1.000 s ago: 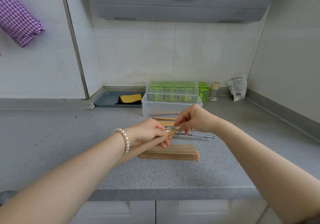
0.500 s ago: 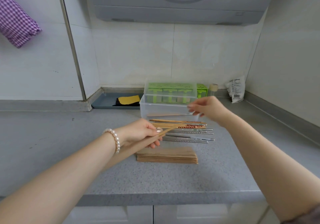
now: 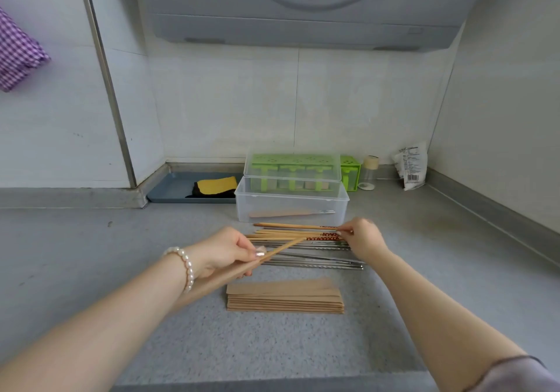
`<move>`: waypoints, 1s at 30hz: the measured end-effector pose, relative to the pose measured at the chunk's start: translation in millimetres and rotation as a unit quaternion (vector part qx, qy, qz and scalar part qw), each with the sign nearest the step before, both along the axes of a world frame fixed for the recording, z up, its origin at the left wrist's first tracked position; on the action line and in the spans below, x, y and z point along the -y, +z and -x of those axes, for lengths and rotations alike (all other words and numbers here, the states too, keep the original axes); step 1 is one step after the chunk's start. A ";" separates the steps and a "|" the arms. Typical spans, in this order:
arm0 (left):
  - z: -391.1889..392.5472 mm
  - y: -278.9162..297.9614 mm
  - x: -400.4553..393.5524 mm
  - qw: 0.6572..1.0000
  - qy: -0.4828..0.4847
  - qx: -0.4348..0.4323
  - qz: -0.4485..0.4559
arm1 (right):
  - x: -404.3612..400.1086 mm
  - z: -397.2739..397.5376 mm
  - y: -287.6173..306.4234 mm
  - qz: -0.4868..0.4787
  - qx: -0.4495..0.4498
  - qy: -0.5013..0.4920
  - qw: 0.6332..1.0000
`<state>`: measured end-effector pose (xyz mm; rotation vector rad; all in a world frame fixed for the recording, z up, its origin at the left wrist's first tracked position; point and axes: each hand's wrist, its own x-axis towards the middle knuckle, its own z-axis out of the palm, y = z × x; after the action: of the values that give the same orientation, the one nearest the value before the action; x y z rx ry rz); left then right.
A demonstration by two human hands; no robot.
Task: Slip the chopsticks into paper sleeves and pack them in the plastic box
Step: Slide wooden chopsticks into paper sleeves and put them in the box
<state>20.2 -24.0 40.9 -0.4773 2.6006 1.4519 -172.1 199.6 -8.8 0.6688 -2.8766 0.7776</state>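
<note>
Kraft-brown paper sleeve (image 3: 242,270) pinched in the left hand (image 3: 224,253), thumb on top near the open mouth, sleeve slanting from the wrist up and to the right over the metal chopsticks (image 3: 315,259). Pearl bracelet (image 3: 183,266) around that wrist. Right hand (image 3: 362,238) down at the right ends of the wooden chopsticks (image 3: 291,232), fingers curled and fingertips (image 3: 342,231) on the patterned ends; cannot tell for certain whether pinching a pair or only touching. Wooden pieces lying roughly parallel, side by side on the grey speckled table (image 3: 91,255), just in front of the clear plastic box (image 3: 291,206); metal ones directly nearer, touching or almost touching the wooden row. Stack of flat paper sleeves (image 3: 285,297) nearer again, just apart from the metal row. Inside the open box, one sleeved pair (image 3: 285,213) lying flat on the bottom, metal tips poking out at its right end. Behind the box, touching or nearly touching its back rim, a second clear lidded container with green popsicle moulds (image 3: 292,173). Further right, a small green box (image 3: 351,173), a small clear bottle (image 3: 369,172) and a white packet (image 3: 410,164) against the wall. Left of the box, a grey-blue tray (image 3: 169,190) with a yellow-and-black cloth (image 3: 216,186). Purple checked fabric (image 3: 18,52) hanging at far left.
</note>
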 end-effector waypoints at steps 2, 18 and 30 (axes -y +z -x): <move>-0.6 -1.1 1.1 1.000 -0.014 0.017 -0.016 | 1.2 3.6 -2.1 -0.029 -0.006 0.011 1.000; 0.3 -8.8 3.9 0.993 -0.051 0.051 -0.096 | -14.4 10.6 6.6 0.041 0.011 0.013 0.999; 0.5 -10.7 2.8 0.994 -0.051 0.050 -0.082 | -16.7 7.4 7.2 0.005 0.087 0.037 0.995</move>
<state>19.8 -26.7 30.2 -0.3821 2.3675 1.5492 -179.4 216.3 -1.6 0.7451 -3.0158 0.9035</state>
